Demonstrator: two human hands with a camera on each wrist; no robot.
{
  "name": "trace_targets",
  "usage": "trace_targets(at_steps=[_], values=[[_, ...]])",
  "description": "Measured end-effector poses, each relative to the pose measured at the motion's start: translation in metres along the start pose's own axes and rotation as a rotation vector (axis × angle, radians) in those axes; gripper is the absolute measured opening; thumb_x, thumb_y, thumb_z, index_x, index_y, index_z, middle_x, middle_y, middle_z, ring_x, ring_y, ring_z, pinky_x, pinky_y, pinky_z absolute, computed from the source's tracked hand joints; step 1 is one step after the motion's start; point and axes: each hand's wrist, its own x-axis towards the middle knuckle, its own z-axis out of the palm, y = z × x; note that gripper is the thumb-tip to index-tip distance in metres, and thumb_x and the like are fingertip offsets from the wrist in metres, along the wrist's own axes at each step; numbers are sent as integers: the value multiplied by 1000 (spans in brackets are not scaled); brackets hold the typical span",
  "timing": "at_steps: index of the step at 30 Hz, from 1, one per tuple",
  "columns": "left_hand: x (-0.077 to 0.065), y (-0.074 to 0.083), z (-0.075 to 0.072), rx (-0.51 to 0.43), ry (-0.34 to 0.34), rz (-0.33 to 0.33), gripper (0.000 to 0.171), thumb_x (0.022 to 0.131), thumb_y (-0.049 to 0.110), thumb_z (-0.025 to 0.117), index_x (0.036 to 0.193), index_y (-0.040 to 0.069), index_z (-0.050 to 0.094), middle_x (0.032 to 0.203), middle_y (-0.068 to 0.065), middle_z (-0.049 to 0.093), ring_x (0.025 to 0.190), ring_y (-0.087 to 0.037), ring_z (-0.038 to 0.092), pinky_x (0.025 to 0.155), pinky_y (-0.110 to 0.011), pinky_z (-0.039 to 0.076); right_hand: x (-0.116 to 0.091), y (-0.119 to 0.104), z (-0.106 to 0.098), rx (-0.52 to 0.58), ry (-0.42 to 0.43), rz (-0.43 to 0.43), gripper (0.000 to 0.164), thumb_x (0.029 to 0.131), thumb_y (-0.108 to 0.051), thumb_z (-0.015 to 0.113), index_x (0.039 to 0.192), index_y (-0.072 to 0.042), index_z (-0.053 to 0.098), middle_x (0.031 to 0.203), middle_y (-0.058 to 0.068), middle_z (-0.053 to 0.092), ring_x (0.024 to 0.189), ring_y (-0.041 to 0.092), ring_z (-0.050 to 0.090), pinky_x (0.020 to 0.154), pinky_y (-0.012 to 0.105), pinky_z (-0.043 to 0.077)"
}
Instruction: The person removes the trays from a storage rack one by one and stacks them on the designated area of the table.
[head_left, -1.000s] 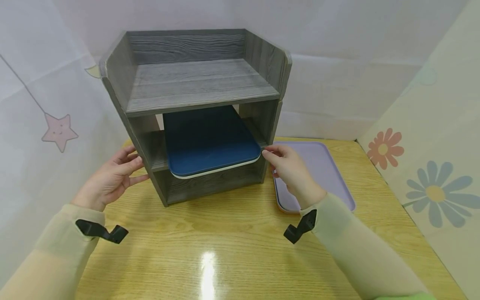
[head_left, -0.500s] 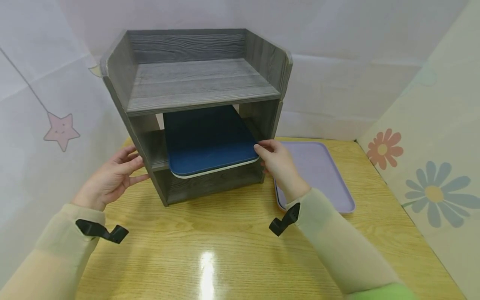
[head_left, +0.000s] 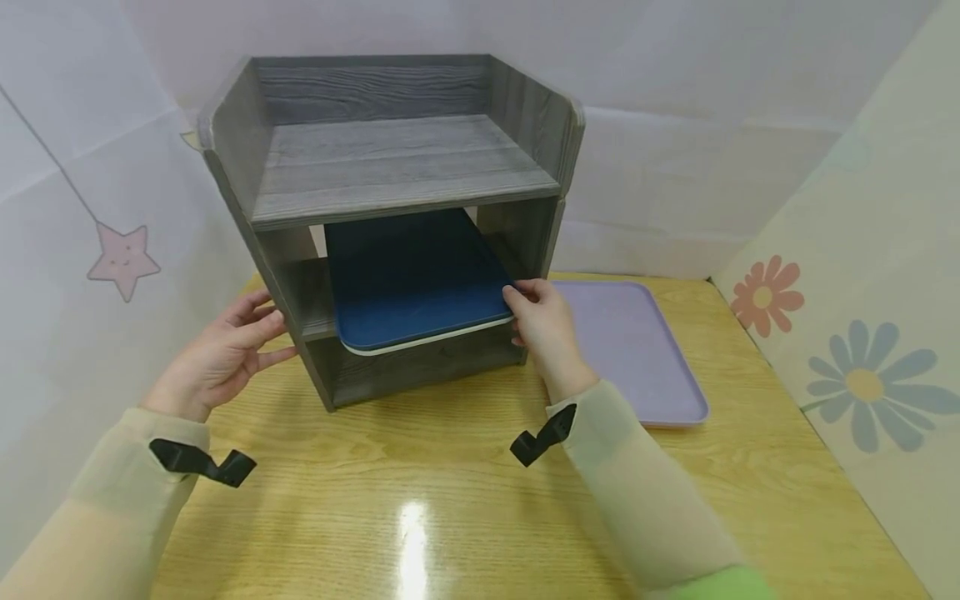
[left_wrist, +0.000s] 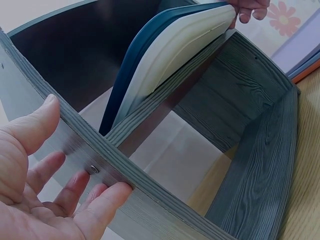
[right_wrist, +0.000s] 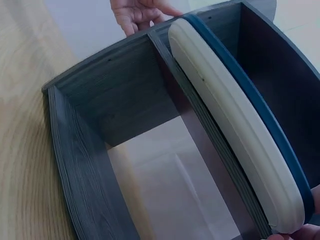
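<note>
A blue tray (head_left: 412, 292) lies on top of a white tray (head_left: 427, 338) on the middle board of a grey wood-grain shelf (head_left: 405, 167). Both stick out a little past the board's front edge. At their right front corner my right hand (head_left: 546, 333) pinches them, thumb above and fingers below, as far as the head view shows. My left hand (head_left: 225, 354) rests against the outside of the shelf's left panel. In the left wrist view its fingertips (left_wrist: 117, 192) touch that panel, fingers spread and loosely bent.
Right of the shelf, a lavender tray (head_left: 637, 350) lies on the wooden table (head_left: 337, 500). The left wrist view shows a blue tray (left_wrist: 306, 65) and an orange tray (left_wrist: 307, 72) beneath it. A printed cloth wall (head_left: 750, 167) stands behind and beside the table.
My right hand has moved left, from near the shelf's right panel onto the trays' right front corner. The trays have shifted very slightly. My left hand has stayed in place.
</note>
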Motion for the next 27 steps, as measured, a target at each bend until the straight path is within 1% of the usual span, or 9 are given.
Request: trace_targets(at_steps=[3,6,10,15,20,23,26,27], values=[[0,0,0,-1,-1,2,46,100,8,50,142,16,35,126,-4,43,108,-10,59,83,-32,54,4,1,3,19,35,1,35,94,-29,62,122,-7,57,87,7,54,62,17,49,56,30,49],[0,0,0,-7,-1,4,47,99,8,51,143,16,34,125,-4,43,108,-10,59,83,-32,54,7,2,5,33,60,5,32,93,-26,64,117,-6,59,84,6,54,63,16,49,57,32,50],[-1,0,0,-15,-5,8,47,99,7,51,143,15,34,124,-4,45,108,-10,59,83,-32,54,9,3,7,49,88,4,28,91,-20,64,114,-4,61,85,7,54,62,14,50,54,29,49],[-1,-1,0,-13,-2,11,48,99,6,51,144,14,34,123,-4,46,107,-11,59,82,-32,54,8,3,6,81,94,-2,28,90,-14,63,115,-1,63,84,7,54,61,14,50,50,25,47],[-1,-1,0,-16,-8,14,47,99,6,51,143,15,35,123,-3,46,108,-11,59,83,-32,54,7,3,5,105,88,-11,31,90,-13,63,117,-1,64,71,3,54,60,15,52,50,25,48],[-1,-1,-1,-19,-8,14,46,99,7,51,142,16,36,123,-3,47,109,-11,59,83,-32,54,6,5,5,130,87,-2,34,90,-14,63,121,-1,65,62,1,53,56,13,51,49,24,47],[0,-1,0,-16,-6,12,46,99,7,51,142,16,36,123,-3,48,108,-11,59,83,-32,54,5,7,6,143,90,0,36,90,-15,61,124,-4,64,66,3,54,53,13,48,50,26,45],[0,-1,0,-14,-6,11,46,99,7,51,142,16,36,123,-3,47,108,-11,59,83,-32,54,5,8,6,113,100,-17,36,91,-16,61,124,-5,64,73,5,59,59,13,53,56,27,47]])
